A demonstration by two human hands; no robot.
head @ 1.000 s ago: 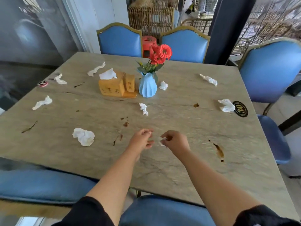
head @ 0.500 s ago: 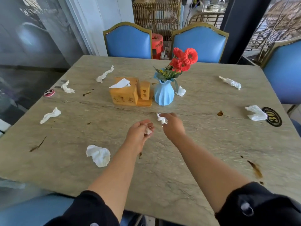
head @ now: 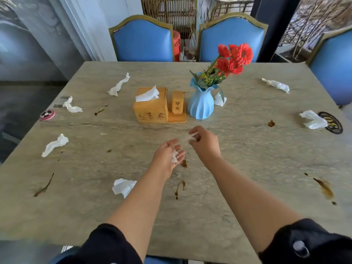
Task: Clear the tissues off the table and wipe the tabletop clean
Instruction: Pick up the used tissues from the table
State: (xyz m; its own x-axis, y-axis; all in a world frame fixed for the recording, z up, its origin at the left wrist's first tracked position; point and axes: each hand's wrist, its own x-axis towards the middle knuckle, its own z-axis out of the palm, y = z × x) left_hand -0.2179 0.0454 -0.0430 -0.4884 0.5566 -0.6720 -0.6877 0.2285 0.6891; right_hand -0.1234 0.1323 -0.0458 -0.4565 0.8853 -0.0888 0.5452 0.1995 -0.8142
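Pinching a small blurred tissue scrap (head: 191,137) in its fingertips, the right hand (head: 204,143) hovers just above the table (head: 247,216), beside the left hand (head: 167,156), which lies palm-up and loosely spread with another crumpled tissue bit (head: 174,156) resting across its fingers. That flat, unclenched palm looks risky (nothing pins the wad), so a tilt could drop it into the brown stain (head: 184,163) just beside it.

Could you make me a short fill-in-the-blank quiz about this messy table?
1. The flowers in the blue vase are ___.
2. The left hand lies palm-up with a small ___ on it.
3. A fresh tissue sticks out of the ___ box.
4. The chairs behind the table are ___.

Answers: red; tissue; wooden; blue
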